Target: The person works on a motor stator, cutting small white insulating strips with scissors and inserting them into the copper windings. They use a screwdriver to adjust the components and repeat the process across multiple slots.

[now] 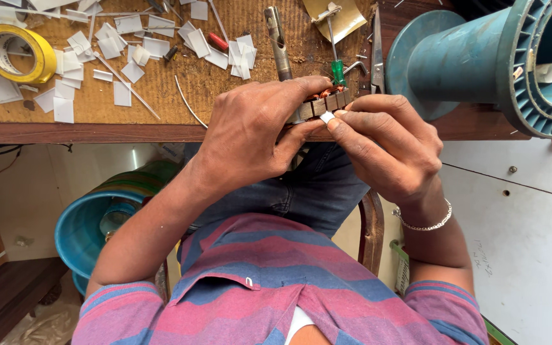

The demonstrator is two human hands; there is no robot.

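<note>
My left hand (250,134) grips a small round motor core (322,104) with metal slots and copper windings, held at the near edge of the workbench (161,131). My right hand (384,144), with a chain bracelet on the wrist, pinches a small white paper slip (327,118) against the core's lower side. Both hands touch the core.
White paper slips (65,96) lie scattered on the bench with a roll of yellow tape (17,54), a metal tool (279,45), a green-handled screwdriver (338,67) and scissors (377,57). A large teal spool (480,57) lies at right; another spool (97,220) sits below left.
</note>
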